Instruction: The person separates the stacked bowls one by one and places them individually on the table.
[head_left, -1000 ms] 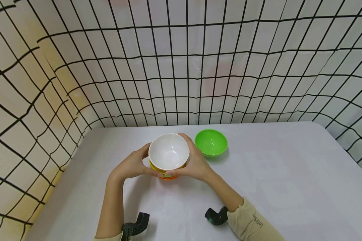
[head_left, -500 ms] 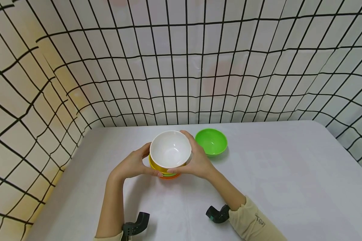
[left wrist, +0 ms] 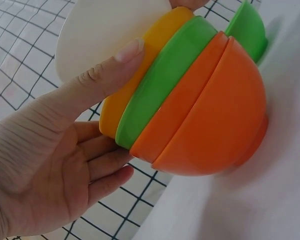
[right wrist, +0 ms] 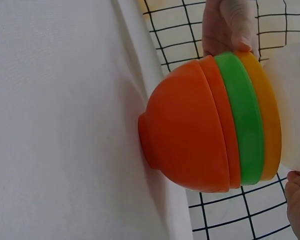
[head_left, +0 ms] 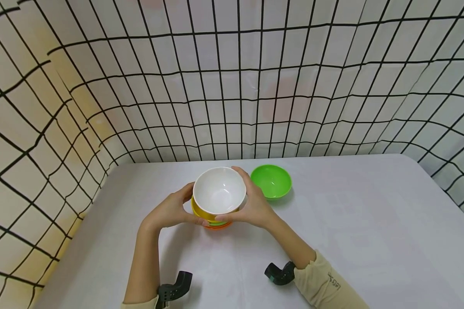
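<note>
A white bowl (head_left: 219, 191) is held at the top of a nested stack by my right hand (head_left: 254, 208), thumb at the near rim and fingers round the far side. Under it come a yellow bowl (left wrist: 160, 40), a green bowl (left wrist: 162, 87) and two orange bowls (left wrist: 220, 115), the lowest standing on the table. My left hand (head_left: 170, 212) grips the stack from the left, its thumb over the yellow bowl and fingers behind. Seen from the right wrist, the white bowl sits tilted in the yellow one; how far it reaches inside is hidden.
A second, separate green bowl (head_left: 271, 182) stands upright just right of the stack, close behind the right hand. The white-covered table (head_left: 352, 240) ends at a back edge, with a black grid net (head_left: 239, 103) behind and at the sides.
My right hand has shifted the white bowl slightly up and to the right in the head view, showing more of the yellow bowl's rim. My left hand stays in place.
</note>
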`<state>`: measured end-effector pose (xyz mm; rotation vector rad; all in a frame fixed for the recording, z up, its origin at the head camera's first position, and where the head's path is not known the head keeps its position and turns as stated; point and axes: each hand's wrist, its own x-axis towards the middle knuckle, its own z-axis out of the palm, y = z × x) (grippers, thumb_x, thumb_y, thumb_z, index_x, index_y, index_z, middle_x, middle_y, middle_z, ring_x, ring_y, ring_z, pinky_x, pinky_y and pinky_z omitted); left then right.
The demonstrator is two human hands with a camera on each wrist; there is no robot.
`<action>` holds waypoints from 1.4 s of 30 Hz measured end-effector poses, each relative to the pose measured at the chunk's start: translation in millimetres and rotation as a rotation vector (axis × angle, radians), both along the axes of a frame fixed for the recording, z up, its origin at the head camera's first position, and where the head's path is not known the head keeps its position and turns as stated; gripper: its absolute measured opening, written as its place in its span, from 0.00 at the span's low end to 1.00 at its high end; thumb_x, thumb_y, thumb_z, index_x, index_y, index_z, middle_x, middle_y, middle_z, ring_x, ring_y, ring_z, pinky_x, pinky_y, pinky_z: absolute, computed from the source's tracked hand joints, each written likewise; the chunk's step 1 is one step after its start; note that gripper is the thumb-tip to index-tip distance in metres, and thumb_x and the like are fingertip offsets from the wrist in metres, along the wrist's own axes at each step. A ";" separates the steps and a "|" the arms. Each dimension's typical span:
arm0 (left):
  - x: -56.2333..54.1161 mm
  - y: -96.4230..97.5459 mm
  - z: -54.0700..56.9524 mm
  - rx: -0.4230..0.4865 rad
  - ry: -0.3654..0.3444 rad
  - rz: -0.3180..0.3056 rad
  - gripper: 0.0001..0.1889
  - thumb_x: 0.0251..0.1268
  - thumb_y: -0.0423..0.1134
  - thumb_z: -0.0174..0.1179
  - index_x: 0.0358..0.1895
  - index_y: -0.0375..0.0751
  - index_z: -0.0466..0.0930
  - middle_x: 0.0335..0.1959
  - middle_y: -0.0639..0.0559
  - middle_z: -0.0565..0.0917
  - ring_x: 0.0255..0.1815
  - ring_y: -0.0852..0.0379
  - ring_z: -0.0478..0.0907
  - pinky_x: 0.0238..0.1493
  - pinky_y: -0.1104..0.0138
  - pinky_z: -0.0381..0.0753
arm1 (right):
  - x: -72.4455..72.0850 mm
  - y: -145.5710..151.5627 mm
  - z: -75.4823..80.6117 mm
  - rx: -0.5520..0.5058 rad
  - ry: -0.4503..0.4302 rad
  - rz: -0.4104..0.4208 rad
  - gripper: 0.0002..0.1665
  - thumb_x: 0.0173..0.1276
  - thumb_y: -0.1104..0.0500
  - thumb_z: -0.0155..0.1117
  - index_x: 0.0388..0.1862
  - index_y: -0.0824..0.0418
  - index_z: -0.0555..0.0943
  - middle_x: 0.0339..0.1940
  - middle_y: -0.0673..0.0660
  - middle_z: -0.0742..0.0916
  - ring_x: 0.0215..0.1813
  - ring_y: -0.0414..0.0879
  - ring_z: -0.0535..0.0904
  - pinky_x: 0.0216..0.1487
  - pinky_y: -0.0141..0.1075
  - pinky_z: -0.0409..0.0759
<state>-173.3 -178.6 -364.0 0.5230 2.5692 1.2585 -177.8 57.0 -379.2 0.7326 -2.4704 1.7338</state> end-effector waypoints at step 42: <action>-2.0 -0.2 0.2 -0.057 -0.032 0.011 0.54 0.31 0.57 0.76 0.68 0.51 0.57 0.68 0.55 0.64 0.70 0.50 0.58 0.68 0.49 0.58 | -1.5 49.4 52.2 0.014 0.034 -0.057 0.61 0.34 0.66 0.81 0.68 0.63 0.56 0.62 0.64 0.71 0.58 0.59 0.70 0.56 0.51 0.74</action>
